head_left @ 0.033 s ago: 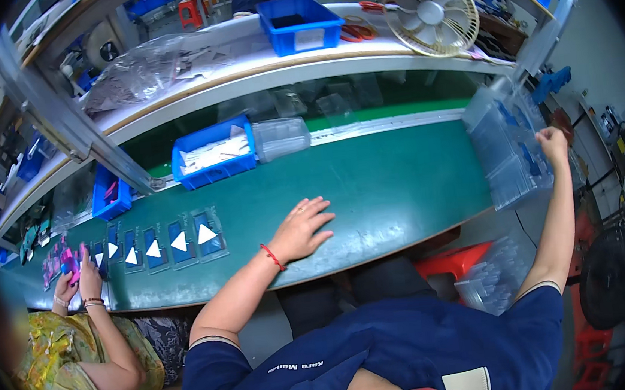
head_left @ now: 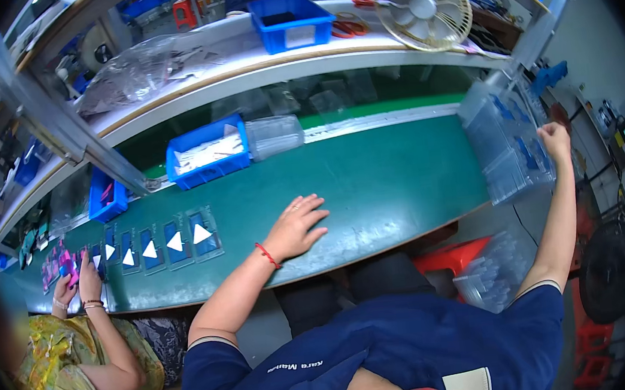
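Observation:
My left hand lies palm down on the green tabletop, fingers spread, holding nothing. Out at the table's right end, my right hand is closed beside a stack of clear plastic packages with blue parts showing through. Whatever its fingers pinch, if anything, is too small to make out. To the left of my left hand runs a row of several flat clear packs, each with a dark blue insert and a white triangle; the nearest pack is at the row's right end.
Behind the row stand a blue bin of white slips, clear trays and a smaller blue bin. A shelf above bears a blue bin, scissors and a fan. A co-worker's hands hold pink items at left; a red stool is below.
The view has shifted slightly, so the table and bins sit a little farther left. My right hand is slightly farther right from the stack; my left hand stays flat on the table.

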A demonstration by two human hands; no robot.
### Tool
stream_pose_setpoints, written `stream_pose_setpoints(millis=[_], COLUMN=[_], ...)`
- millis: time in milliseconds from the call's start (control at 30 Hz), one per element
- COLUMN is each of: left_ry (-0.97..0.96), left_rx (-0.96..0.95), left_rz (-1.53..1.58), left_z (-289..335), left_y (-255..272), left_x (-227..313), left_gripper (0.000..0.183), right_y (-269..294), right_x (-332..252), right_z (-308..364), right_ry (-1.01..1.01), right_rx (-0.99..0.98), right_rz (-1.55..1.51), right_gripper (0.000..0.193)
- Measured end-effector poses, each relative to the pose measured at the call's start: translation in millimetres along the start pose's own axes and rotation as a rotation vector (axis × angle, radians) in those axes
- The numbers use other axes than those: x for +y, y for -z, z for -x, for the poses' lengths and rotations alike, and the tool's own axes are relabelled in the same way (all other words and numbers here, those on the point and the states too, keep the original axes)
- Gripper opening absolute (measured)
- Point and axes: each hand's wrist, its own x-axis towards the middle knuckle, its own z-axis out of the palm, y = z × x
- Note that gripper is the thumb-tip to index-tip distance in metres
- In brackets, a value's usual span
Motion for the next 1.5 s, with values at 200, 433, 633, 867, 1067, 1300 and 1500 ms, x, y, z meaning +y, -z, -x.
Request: stream_pose_setpoints(millis=[200,433,633,867,1067,1300,1500], left_ry=[0.008,0.102,0.142,0.174,0.176,0.337,0.445], left_rx=[0.074,0.088,0.076,0.079,0.179,0.497,0.729], left_rz=[-0.016,-0.06,-0.122,-0.132,-0.125,-0.09,0.134], left_z=[-8,-13,-11,-13,-13,-68,-142], left_y=[3,-2,-9,-9,-10,-45,-86], left_x=[2,11,16,19,13,6,4], left_gripper=[0.026,0.023,0.027,0.029,0.026,0.009,0.008], right_y=[48,-81,-191,-200,-192,-121,-164], right_x=[39,116,134,143,123,14,-182], right_z=[111,274,349,333,322,252,166], right_ry=[-0.249,-0.695,-0.586,-0.58,-0.594,-0.106,0.531], right_rx=[0.099,-0.028,-0.119,-0.111,-0.152,-0.854,-0.704], right_rz=[0.299,0.505,0.271,0.231,0.294,-0.452,-0.714], right_gripper=[0.043,0.049,0.043,0.043,0.043,0.027,0.031])
